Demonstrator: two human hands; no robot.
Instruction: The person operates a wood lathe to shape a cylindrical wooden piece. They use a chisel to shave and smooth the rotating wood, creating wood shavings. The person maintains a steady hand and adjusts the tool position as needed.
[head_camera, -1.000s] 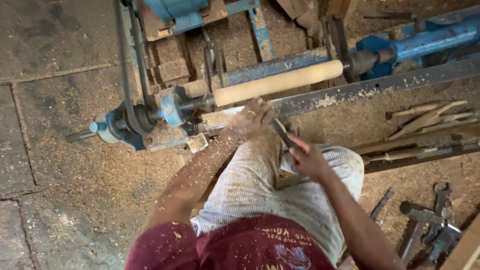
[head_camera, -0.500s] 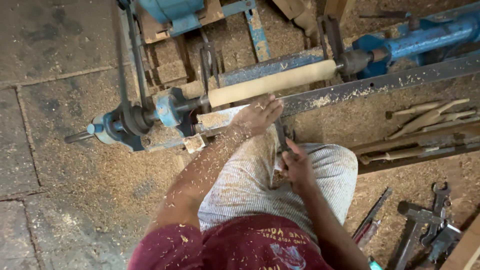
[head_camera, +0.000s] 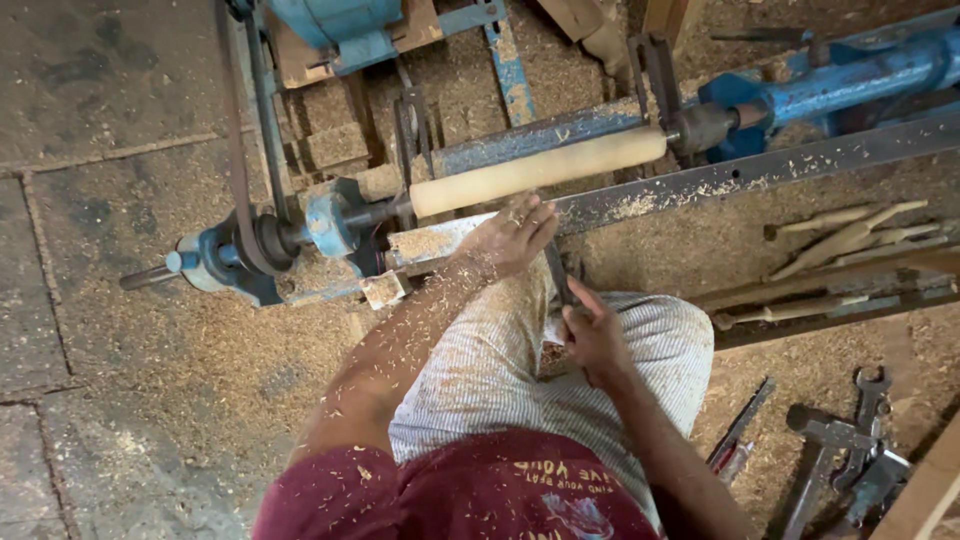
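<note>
A pale wooden cylinder (head_camera: 540, 170) is mounted between the centres of a blue lathe (head_camera: 330, 225). My left hand (head_camera: 510, 238) rests on the metal tool rest (head_camera: 720, 180) just below the cylinder, fingers over the blade of a long turning chisel (head_camera: 557, 275). My right hand (head_camera: 595, 335) grips the chisel's handle end, lower down, above my striped trouser leg. The chisel points up toward the cylinder; its tip is hidden under my left hand.
Sawdust covers the stone floor. A drive belt (head_camera: 240, 130) runs to the headstock at left. Turned wooden spindles (head_camera: 840, 235) lie at right. Wrenches and metal tools (head_camera: 850, 450) lie at lower right, with a file (head_camera: 735, 430) beside my leg.
The view has shifted slightly. My right hand has drawn the chisel handle down and a little left, nearer my leg; my left hand stays on the tool rest.
</note>
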